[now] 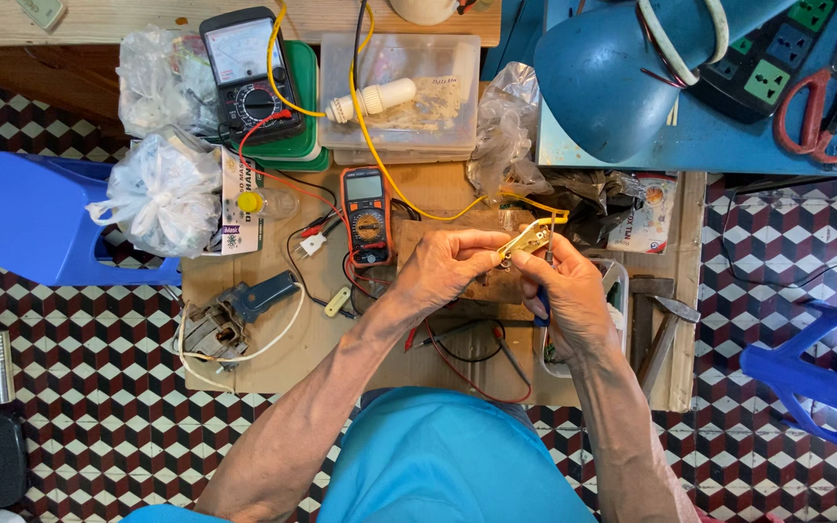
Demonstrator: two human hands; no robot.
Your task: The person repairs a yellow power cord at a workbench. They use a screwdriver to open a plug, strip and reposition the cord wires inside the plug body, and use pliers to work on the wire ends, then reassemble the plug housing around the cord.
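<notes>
Left hand (448,261) pinches small brass-coloured switch part (523,242); right hand (569,291) grips blue-handled screwdriver (542,302) at it. Yellow wire (380,155) attached; fastening apparently mid-way.

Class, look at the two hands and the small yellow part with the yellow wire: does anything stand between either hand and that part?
Nothing visible does. The left hand and right hand both already pinch the yellow part directly, above the board.

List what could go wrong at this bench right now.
1. The small yellow part, pinched between the left hand and right hand, could slip as the blue-handled screwdriver works on it.
2. Its yellow wire runs across the bench past the orange multimeter; a tug might drag things.
3. The hammer near the board's edge might get knocked off.
</notes>
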